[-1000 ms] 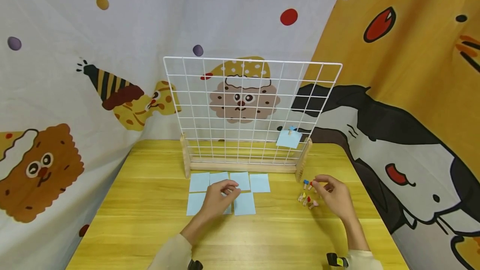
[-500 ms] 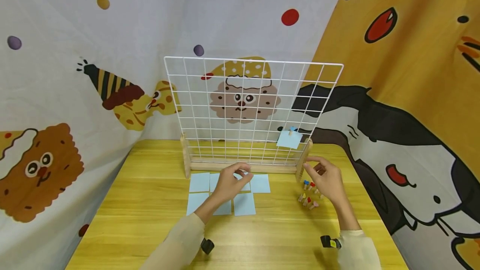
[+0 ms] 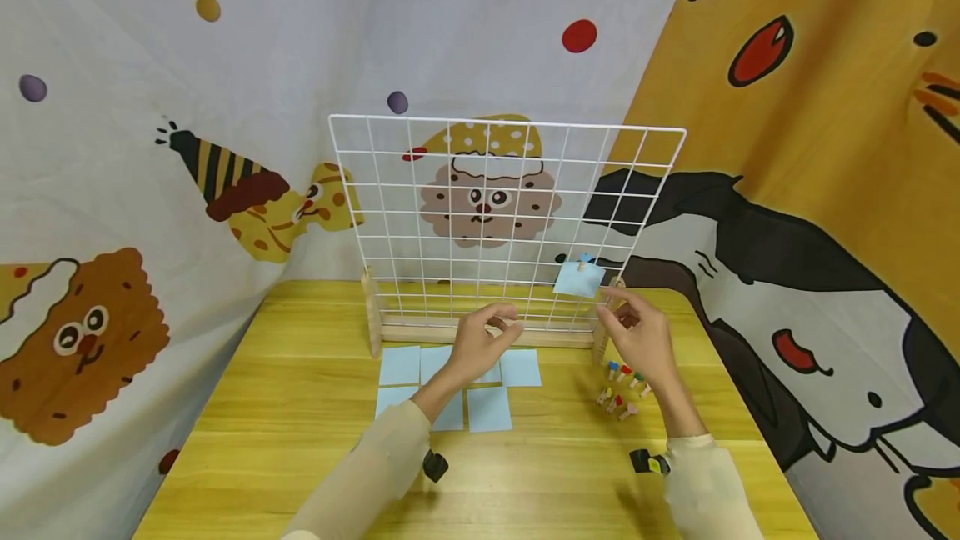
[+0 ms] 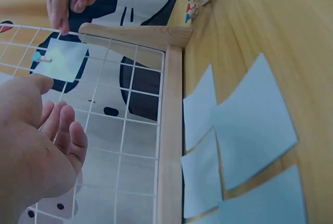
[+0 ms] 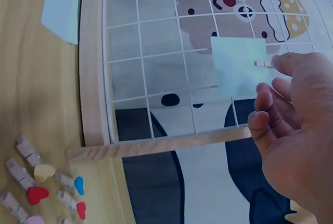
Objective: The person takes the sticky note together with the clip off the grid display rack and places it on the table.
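Note:
A light blue paper note (image 3: 577, 280) hangs on the white wire grid (image 3: 487, 215) at its lower right. A small wooden clothespin (image 5: 263, 64) with a blue heart (image 3: 584, 257) pins it there. My right hand (image 3: 641, 336) is just right of and below this note, fingers loosely bent. Left of the note, my left hand (image 3: 482, 346) hovers before the grid's wooden base (image 3: 420, 330). Its fingers are relaxed too, and neither hand shows anything in it. Several more blue notes (image 3: 489, 408) lie in two rows on the table, partly hidden by my left hand and forearm.
Several small clothespins (image 3: 617, 401) with coloured hearts lie on the table right of the notes, below my right hand. Wooden feet (image 3: 371, 315) hold the grid upright. A printed cloth (image 3: 247, 48) hangs behind the wooden table (image 3: 300, 407).
Both hands have moved forward toward the grid. The left has shifted right across the notes; the right has left the clothespins and come close to the hanging note.

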Tool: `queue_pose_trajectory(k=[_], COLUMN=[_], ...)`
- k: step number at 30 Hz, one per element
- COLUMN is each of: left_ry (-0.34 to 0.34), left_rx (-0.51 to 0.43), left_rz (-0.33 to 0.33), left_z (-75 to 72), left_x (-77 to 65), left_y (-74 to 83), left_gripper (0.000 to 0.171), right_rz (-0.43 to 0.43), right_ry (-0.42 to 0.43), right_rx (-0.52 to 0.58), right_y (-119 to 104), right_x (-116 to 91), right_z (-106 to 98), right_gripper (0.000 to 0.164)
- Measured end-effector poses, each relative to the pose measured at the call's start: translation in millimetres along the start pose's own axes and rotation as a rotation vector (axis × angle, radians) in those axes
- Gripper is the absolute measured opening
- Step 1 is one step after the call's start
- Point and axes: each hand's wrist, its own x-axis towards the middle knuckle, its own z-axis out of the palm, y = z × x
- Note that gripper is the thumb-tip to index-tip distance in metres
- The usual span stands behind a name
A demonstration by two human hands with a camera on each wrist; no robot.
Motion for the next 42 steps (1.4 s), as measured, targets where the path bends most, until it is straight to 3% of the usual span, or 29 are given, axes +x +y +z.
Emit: queue_pose_trajectory(k=[8,14,26,42], left_ry=[-0.01,-0.017,-0.019,-0.013], left_rx=[-0.019,-0.016,-0.002,0.006], left_rz=[-0.001,0.008,0.011,-0.02], left_z=[10.3,19.8,37.9,51.3], left_x=[15.4,27.9,44.9,54.7], left_y=[9.6,13.2,17.2,16.5], left_gripper=[0.03,0.031,0.04,0.039], right_rz=[-0.101,-0.132,-0.203,-0.245], right_ry=[0.077,0.086,0.161,0.097], right_rx=[0.11,0.106,0.079,-0.095], right_y=[-26,-45,-20,-17], right_x=[18,27,46,54], right_z=[13,17,29,33], right_gripper=[0.031,0.033,0.038,0.04])
